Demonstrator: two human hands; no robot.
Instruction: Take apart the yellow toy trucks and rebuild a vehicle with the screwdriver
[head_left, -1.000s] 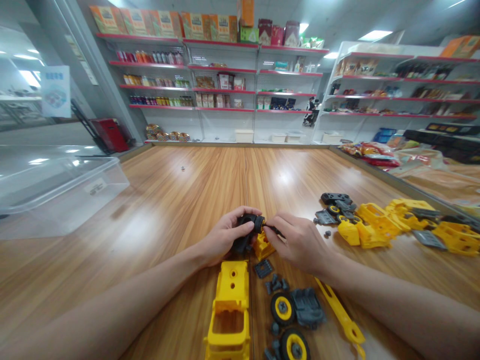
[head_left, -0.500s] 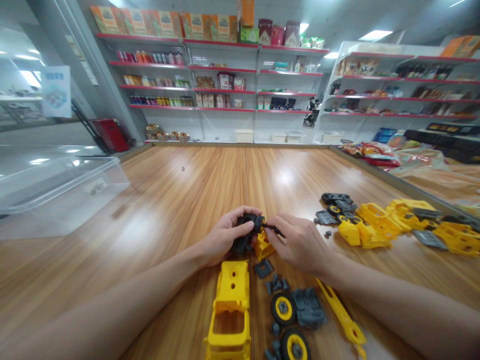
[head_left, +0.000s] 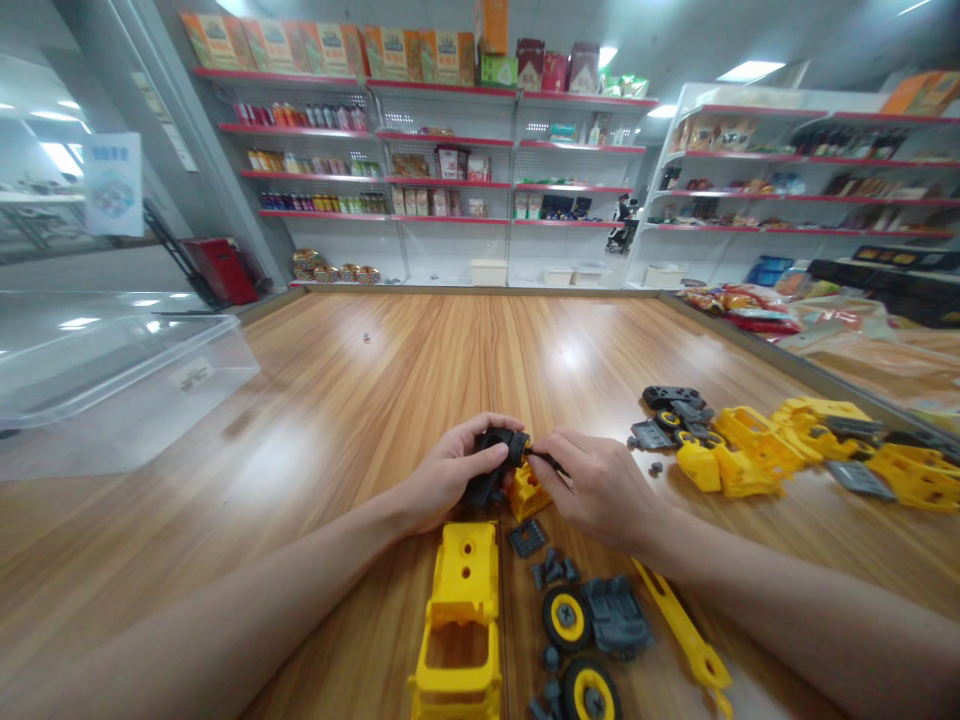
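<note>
My left hand (head_left: 446, 468) is closed around a black toy chassis (head_left: 480, 487), thumb on top. A small black wheel with a yellow hub (head_left: 518, 449) sits at the chassis's right end. My right hand (head_left: 604, 488) pinches a thin dark screwdriver (head_left: 550, 460), its tip at the hub; the fingers hide most of its handle. Just below the wheel is a yellow toy part (head_left: 528, 494), partly covered by my hands. Nearer to me lies a yellow truck body (head_left: 466, 570), with a small grey plate (head_left: 528, 538) and several grey screws (head_left: 553, 567) beside it.
Two loose wheels (head_left: 567, 618), a grey seat-like part (head_left: 619, 614) and a long yellow arm piece (head_left: 686, 630) lie front right. More yellow and grey toy parts (head_left: 757, 450) are heaped at right. A clear plastic bin (head_left: 150, 400) stands at left. Stocked shelves (head_left: 442, 180) line the back.
Almost nothing differs. Both hands keep their hold, with the screwdriver still at the wheel's hub; my right hand has shifted only very slightly.
</note>
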